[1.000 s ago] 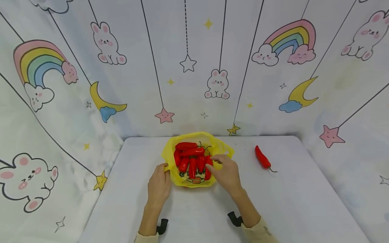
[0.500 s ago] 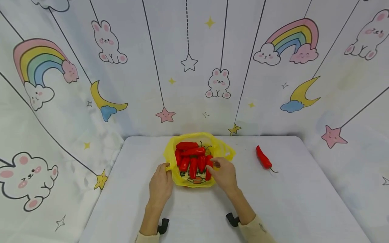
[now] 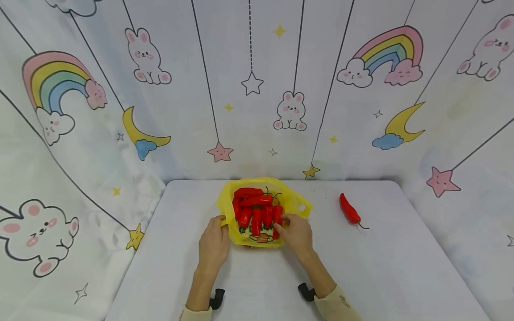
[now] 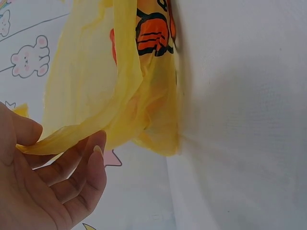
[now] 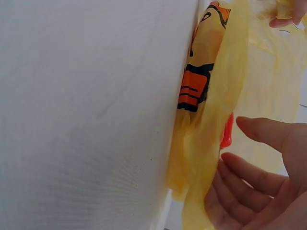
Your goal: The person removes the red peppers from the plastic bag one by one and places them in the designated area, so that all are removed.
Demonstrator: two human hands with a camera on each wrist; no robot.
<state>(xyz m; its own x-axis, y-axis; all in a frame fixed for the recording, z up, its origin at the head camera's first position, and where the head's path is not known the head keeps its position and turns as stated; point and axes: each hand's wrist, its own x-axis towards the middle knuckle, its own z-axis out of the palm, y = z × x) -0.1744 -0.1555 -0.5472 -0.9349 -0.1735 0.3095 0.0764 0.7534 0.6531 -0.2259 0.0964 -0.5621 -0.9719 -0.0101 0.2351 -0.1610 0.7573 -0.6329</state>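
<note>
A yellow plastic bag stands mouth-up at the far middle of the table, with several red chili peppers inside. My left hand pinches the bag's left edge between thumb and fingers, seen also as a left hand in the left wrist view. At the bag's right side is my right hand, its fingertips right beside the rightmost pepper. The right wrist view shows that hand's thumb and index finger apart, with a red pepper just beyond them and the lower fingers along the bag's edge.
One more red chili pepper lies alone on the white table, right of the bag. A white backdrop with printed rabbits and rainbows rises behind the table's far edge.
The right hand's fingertips have shifted slightly down along the rightmost pepper at the bag's mouth. The left hand keeps its hold on the bag, and the view has shifted a little.
</note>
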